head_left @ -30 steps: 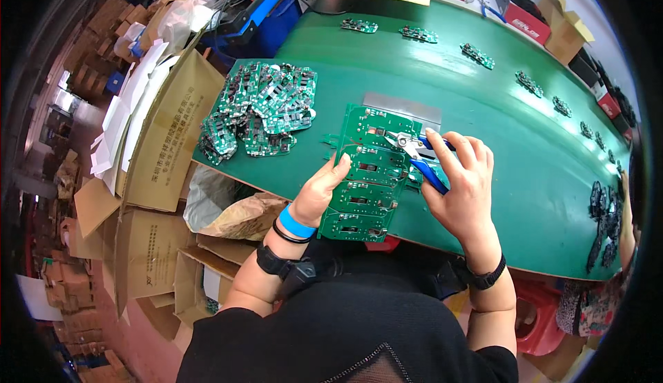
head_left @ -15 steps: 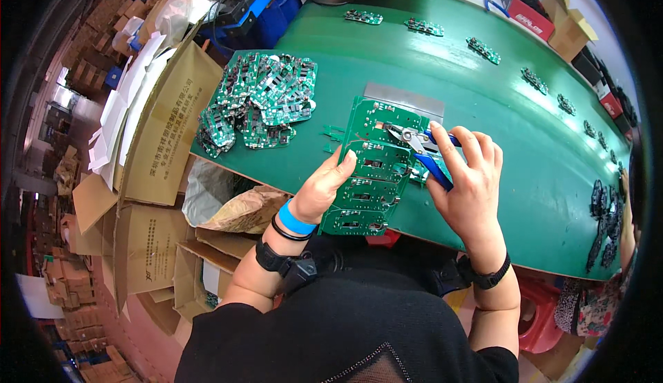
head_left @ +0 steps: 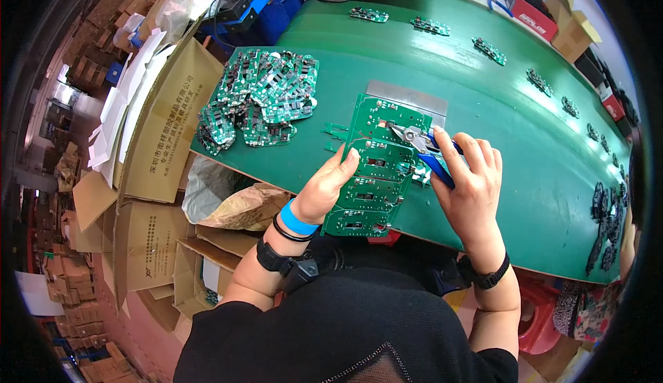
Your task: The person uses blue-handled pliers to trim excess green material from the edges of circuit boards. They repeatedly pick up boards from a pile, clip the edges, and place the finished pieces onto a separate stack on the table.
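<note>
On the near edge of the green bench (head_left: 497, 113) lies a long panel of joined circuit boards (head_left: 376, 169), green, thin and flat, with its near end jutting past the bench edge toward the person. Its long axis runs from that near end up and slightly right, toward a grey metal plate (head_left: 407, 98) lying under the panel's far end. It looks light and stiff but likely brittle along the seams between the boards, and the small parts on its face look fragile, so the bare edges seem the safest place to hold it. Left hand (head_left: 328, 186) does just that: its grip is clenched on the panel's left edge, thumb on top about midway along. Right hand (head_left: 473, 186), at the panel's right edge, grasps blue-handled cutters (head_left: 421, 145), their metal nose lying over the panel's upper part; whether the blades are shut I cannot tell. Left of the panel sits a heap of separated boards (head_left: 259, 100), and beyond the bench edge there stand cardboard boxes (head_left: 166, 134)
</note>
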Demonstrator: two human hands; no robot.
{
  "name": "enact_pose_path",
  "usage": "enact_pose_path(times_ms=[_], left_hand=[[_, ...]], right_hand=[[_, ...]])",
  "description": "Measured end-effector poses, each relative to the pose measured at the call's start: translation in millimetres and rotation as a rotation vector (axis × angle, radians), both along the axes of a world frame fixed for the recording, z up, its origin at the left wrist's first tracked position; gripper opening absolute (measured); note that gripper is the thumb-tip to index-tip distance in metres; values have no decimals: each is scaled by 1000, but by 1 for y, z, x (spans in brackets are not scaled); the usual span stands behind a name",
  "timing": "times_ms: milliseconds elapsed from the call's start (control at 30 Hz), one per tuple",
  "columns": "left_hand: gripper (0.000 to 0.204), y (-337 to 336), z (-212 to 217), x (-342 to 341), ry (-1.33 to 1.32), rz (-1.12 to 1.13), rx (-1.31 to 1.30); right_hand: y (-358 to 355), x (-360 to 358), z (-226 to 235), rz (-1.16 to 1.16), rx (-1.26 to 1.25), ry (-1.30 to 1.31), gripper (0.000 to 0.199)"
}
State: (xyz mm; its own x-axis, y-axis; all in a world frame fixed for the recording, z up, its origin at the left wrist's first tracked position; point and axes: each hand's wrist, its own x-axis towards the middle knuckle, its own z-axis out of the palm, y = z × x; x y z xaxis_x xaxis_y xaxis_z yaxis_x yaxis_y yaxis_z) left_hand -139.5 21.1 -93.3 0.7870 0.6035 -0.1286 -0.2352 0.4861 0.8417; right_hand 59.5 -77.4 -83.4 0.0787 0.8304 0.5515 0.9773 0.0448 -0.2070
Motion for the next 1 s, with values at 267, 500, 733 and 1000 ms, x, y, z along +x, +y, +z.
enact_pose_path(times_ms=[267, 500, 733, 1000], left_hand=[[58, 17, -21, -11, -218, -3, -401], [66, 20, -23, -3, -532, -126, -612], [68, 16, -20, 3, -486, -101, -585], [67, 21, -13, 0, -436, -69, -509]], right_hand=[[-2, 10, -1, 1, 110, 202, 55], [-4, 6, -14, 13, -27, 170, 57], [-3, 5, -16, 4, -38, 168, 57], [-10, 14, -8, -65, 43, 256, 56]])
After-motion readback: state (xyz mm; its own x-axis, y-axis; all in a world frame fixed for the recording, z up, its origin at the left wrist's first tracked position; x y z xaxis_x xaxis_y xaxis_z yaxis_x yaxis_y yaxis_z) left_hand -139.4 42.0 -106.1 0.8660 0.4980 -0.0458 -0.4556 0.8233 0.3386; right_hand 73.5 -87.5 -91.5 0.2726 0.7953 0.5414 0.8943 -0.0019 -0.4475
